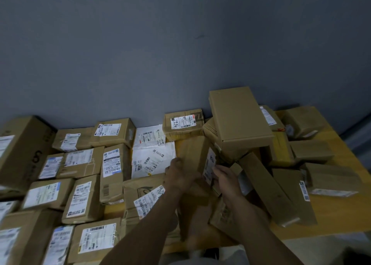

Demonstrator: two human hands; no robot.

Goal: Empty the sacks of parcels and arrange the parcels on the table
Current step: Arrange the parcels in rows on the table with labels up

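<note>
left hand (179, 174), right hand (226, 177), one box (190, 151) between; two white mailers (153, 158) beyond

The whole view is looking dim and slightly cool, with soft light and no glare. The grey wall (180, 44) is darkening toward the top corners. White labels (183, 122) are reading as the brightest patches, and box tops are catching more light than their sides. Deep shadow is gathering in the gaps of the pile (241, 114) on the right. Motion blur is smearing the left hand (178, 174), the right hand (224, 176), the carton (190, 154) between them and the parcels (84, 200) toward the left and bottom edges. The wide lens is bending the surface (341, 214) edge and the wall's base.
</note>
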